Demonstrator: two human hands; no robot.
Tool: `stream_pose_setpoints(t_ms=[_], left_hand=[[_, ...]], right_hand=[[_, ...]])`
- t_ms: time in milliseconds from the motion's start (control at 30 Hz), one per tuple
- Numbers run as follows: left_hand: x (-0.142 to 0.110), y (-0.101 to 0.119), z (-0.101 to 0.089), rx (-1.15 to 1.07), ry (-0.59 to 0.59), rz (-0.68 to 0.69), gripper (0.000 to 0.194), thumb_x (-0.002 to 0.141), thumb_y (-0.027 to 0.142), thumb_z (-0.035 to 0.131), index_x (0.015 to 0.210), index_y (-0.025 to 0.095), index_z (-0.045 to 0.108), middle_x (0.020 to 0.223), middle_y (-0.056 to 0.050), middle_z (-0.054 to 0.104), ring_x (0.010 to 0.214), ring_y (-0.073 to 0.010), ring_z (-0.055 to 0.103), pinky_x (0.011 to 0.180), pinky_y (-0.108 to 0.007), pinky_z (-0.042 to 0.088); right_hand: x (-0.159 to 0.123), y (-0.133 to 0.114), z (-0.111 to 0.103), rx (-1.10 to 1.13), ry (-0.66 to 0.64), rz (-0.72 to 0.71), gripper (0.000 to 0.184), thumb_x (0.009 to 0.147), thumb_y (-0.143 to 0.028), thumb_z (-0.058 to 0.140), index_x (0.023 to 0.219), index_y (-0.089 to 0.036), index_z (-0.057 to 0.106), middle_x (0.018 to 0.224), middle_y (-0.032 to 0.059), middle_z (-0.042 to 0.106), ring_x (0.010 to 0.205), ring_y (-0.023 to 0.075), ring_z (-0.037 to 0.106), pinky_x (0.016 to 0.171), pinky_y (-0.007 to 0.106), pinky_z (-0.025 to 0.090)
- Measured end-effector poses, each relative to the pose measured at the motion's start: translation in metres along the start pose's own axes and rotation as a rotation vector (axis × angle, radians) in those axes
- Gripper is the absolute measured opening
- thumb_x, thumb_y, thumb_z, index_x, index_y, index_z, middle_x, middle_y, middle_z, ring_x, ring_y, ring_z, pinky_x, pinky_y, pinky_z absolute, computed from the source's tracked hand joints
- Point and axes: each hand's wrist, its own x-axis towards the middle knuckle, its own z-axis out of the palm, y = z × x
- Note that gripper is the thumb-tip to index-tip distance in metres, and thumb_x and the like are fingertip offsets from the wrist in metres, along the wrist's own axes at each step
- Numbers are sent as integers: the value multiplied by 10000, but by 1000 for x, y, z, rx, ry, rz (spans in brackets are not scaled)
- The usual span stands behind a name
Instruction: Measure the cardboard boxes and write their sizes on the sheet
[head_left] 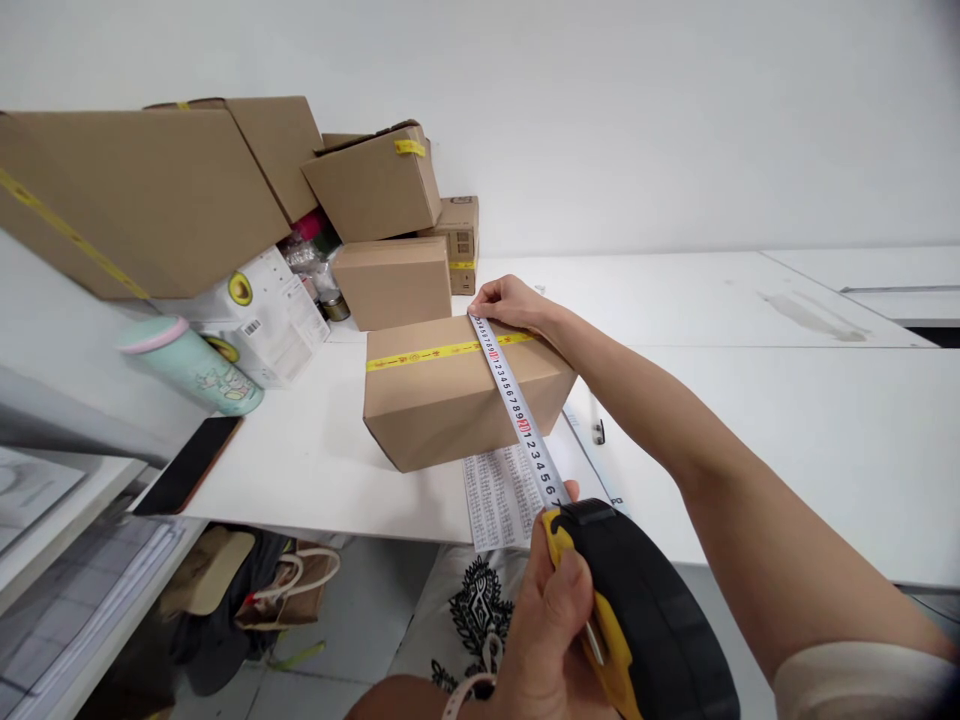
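Observation:
A closed cardboard box [442, 385] with yellow printed tape along its top sits on the white table before me. My left hand [547, 610] grips a black and yellow tape measure [645, 600] in the foreground, near the table's front edge. From its case the marked blade [521, 415] runs out across the top of the box to the far edge. There my right hand [510, 300] pinches the blade's end against the box, its arm reaching in from the right. A printed sheet [501, 495] lies partly under the blade and beside the box.
Several more cardboard boxes [390, 285] are stacked at the back left, with a large box [142, 190] leaning over an avocado-printed carton [274, 310]. A mint tumbler [199, 365] and a dark phone-like slab [191, 467] lie on the left. Bags [289, 590] are below.

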Motion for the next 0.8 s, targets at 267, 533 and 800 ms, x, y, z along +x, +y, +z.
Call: stream_pose_setpoints(t_ms=[267, 533, 800], left_hand=[[1, -1, 3, -15, 7, 19, 659, 817, 477, 746, 1421, 369, 503, 1211, -45, 655, 914, -204, 694, 914, -387, 526], [0, 2, 1, 24, -29, -16, 694, 824, 530, 710, 1447, 353, 458, 1210, -79, 649, 865, -231, 703, 732, -339, 560], [13, -3, 0, -9, -5, 50, 611, 858, 650, 576, 1382, 338, 539, 1015, -59, 673, 728, -201, 657, 637, -341, 547]], right_hand=[[-1, 1, -1, -5, -13, -9, 182, 761, -252, 748, 635, -178, 639, 713, 37, 669, 702, 158, 579, 710, 315, 482], [-1, 1, -1, 1, -9, -17, 177, 756, -252, 746, 641, -171, 639, 733, 40, 678, 717, 156, 585, 701, 299, 477], [1, 5, 0, 38, 0, -32, 236, 739, -271, 782, 622, -157, 611, 684, 21, 647, 667, 131, 551, 680, 280, 450]])
